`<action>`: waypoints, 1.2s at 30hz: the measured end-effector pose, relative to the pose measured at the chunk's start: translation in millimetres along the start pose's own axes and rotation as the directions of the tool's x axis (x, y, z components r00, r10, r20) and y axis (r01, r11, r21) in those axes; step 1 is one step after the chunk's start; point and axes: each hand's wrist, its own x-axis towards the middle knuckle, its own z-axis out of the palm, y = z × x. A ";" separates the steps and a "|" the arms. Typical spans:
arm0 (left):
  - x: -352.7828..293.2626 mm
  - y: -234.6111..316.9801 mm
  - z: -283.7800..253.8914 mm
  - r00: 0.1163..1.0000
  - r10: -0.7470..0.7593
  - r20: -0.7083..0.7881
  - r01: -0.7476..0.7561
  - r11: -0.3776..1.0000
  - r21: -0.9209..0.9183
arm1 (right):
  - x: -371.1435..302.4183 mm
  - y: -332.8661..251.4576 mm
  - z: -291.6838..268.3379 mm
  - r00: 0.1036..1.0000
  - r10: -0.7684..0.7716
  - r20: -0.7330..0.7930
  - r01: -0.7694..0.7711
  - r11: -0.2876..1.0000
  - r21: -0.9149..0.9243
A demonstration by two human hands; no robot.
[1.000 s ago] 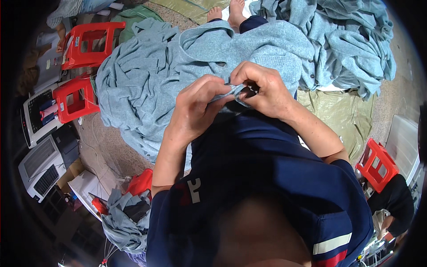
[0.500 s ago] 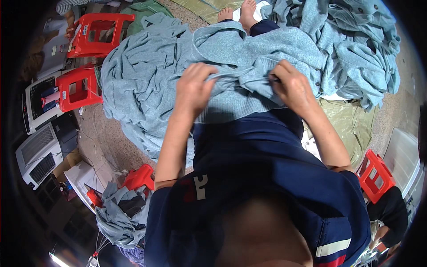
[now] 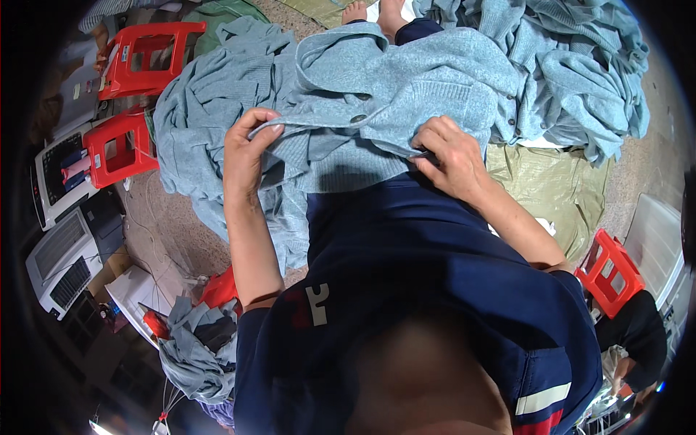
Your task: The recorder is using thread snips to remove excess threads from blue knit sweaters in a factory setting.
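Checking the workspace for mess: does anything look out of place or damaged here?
No damage shows. The cardigan lies rumpled on the lap, both hands gripping its edge. More knitwear is heaped on the floor.

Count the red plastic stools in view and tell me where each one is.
3. One red stool at the upper left, a second stool just below it beside the blue knit pile, a third stool at the right edge. A red shape by the left elbow may be another, mostly hidden.

We hold both arms forward, our left hand (image 3: 246, 156) with fingers curled in a pinch, our right hand (image 3: 449, 156) pressing palm down.
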 end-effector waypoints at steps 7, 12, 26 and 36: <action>-0.9 22.7 21.6 0.976 -0.079 0.201 0.185 0.785 -0.591 | 12.8 17.7 -21.8 0.990 0.050 -0.128 -0.034 0.992 0.124; -1.0 30.8 40.1 0.971 -0.097 0.218 0.219 0.726 -0.652 | 9.4 30.2 -34.0 0.848 0.414 0.330 -0.526 0.733 0.431; -16.2 57.2 107.3 0.973 -0.013 0.230 0.093 0.936 -0.340 | 58.8 -32.4 -24.9 0.832 -0.337 -0.440 0.377 0.926 0.004; -13.2 49.5 97.4 0.740 0.595 0.314 -0.663 0.723 0.195 | 56.3 -42.9 -9.0 0.946 0.129 -0.299 0.073 0.812 0.580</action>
